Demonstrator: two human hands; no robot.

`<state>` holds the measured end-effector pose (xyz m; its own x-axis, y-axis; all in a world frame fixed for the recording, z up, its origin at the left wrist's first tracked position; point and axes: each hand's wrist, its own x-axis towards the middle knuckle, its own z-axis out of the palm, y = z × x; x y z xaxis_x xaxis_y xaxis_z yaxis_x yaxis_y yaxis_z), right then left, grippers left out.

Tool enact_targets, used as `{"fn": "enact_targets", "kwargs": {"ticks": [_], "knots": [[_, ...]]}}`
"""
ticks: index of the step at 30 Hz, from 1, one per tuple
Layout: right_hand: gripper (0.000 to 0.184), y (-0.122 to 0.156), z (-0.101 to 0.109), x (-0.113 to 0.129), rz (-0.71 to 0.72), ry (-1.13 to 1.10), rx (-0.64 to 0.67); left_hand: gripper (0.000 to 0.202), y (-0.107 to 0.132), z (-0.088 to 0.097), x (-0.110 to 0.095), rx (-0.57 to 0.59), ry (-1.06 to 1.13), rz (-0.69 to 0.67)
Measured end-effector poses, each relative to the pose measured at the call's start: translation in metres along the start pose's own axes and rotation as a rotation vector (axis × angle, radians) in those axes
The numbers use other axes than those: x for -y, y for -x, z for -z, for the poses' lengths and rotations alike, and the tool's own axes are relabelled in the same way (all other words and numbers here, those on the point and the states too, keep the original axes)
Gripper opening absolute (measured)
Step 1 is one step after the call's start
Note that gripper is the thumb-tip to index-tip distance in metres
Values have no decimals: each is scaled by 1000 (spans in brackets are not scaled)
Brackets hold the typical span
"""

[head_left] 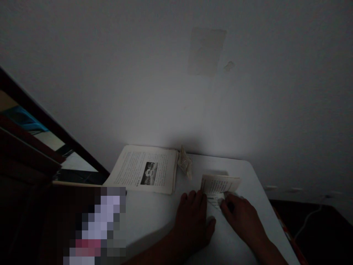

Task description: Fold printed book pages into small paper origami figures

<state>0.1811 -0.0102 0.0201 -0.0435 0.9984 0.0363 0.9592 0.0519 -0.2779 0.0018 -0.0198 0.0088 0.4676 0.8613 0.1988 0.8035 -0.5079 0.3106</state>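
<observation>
A folded sheet of printed paper (219,184) lies on the white table between my hands, with one flap standing up and a pointed part lying flat. My right hand (244,219) is closed in a pinch at the right side of the flat part. My left hand (191,217) rests palm down at the paper's left edge, fingers stretched forward and thumb apart. Its fingertips touch or nearly touch the paper; the exact contact is hidden. Farther back stands a small folded paper shape (184,162) with pointed ends.
A stack of printed sheets (161,175) lies at the table's back left, its top page bearing a dark picture. The white table (154,213) meets a grey wall (124,73). A dark-framed mirror (79,158) leans at left. A pale cable (306,221) hangs at right.
</observation>
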Motion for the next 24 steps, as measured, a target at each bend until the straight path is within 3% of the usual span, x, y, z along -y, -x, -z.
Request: {"fn": "enact_targets", "kwargs": {"ticks": [24], "knots": [[29, 1, -4, -3, 3, 26, -28, 54, 0, -1, 1, -14, -12, -5]]}}
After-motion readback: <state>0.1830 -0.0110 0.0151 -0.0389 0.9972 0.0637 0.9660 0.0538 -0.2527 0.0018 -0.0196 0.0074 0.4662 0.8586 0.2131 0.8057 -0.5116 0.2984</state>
